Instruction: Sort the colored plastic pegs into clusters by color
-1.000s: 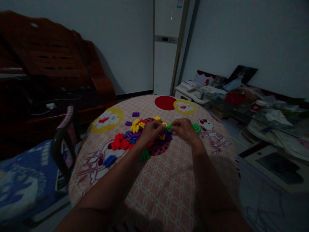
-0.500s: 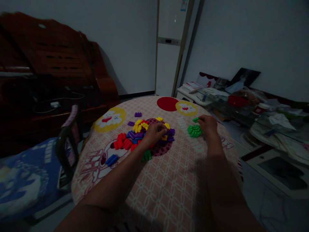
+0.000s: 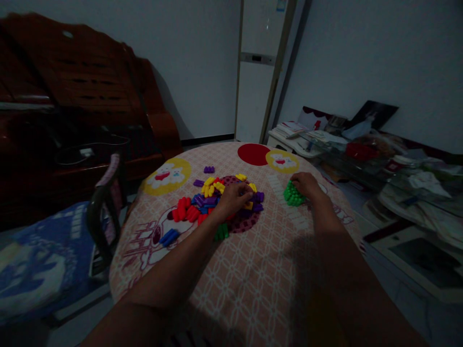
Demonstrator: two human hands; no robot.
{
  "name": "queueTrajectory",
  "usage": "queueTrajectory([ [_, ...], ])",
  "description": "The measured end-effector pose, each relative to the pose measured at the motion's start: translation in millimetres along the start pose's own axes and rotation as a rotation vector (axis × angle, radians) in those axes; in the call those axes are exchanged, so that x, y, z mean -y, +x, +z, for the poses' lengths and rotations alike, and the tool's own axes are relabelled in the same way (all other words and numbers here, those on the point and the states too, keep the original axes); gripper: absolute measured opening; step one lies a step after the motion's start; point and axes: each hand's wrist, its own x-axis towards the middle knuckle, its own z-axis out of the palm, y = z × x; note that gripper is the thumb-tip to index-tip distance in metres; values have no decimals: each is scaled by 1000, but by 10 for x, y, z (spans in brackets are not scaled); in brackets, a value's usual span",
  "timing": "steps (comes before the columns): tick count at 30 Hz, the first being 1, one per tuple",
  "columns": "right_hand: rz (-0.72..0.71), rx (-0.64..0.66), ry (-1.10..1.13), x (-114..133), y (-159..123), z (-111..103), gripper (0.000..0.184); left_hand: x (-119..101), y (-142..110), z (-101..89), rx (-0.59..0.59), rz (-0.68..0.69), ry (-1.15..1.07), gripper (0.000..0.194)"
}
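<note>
A heap of small coloured plastic pieces lies mid-table: red ones [image 3: 185,212], yellow ones [image 3: 213,185], purple ones [image 3: 257,202], blue ones [image 3: 168,236] and a green one [image 3: 220,233]. My left hand [image 3: 233,196] rests on the right side of the heap with fingers curled; what they hold is hidden. My right hand [image 3: 307,184] lies to the right, fingers curled against a separate cluster of green pieces [image 3: 291,194].
The round table [image 3: 253,284] wears a pink cartoon-print cloth. A dark chair [image 3: 104,212] stands at its left edge, a wooden sofa [image 3: 83,111] behind. A tall white appliance [image 3: 258,72] fills the corner. Cluttered low surfaces [image 3: 361,149] run along the right.
My right hand left the heap, carried a green piece rightward and now sits on the green cluster. My left hand stayed on the heap.
</note>
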Motion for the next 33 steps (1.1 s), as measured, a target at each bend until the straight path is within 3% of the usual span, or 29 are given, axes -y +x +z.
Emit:
queueTrajectory([
  [11, -1, 56, 9, -51, 14, 143, 38, 8, 9, -23, -37, 10, 8, 14],
  [17, 57, -362, 266, 16, -190, 16, 41, 39, 91, -225, -116, -47, -135, 17],
  [20, -72, -493, 437, 301, -374, -58, 31, -1, 117, -445, -243, -75, -195, 16],
  [22, -200, -475, 563, 614, -509, -76, 27, -36, 114, -612, -349, -88, -241, 17],
  [25, -375, -297, 641, 1179, -712, -37, 24, -73, 85, -856, -495, -76, -311, 18],
  [28, -524, -86, 525, 1696, -899, 85, 19, -73, 43, -1055, -620, -72, -363, 19],
  [30, -588, 17, 394, 1937, -1013, 183, 13, -51, 23, -1144, -679, -89, -388, 19],
  [33, -661, 97, 238, 2111, -1164, 280, 23, -12, 16, -1200, -721, -110, -409, 18],
])
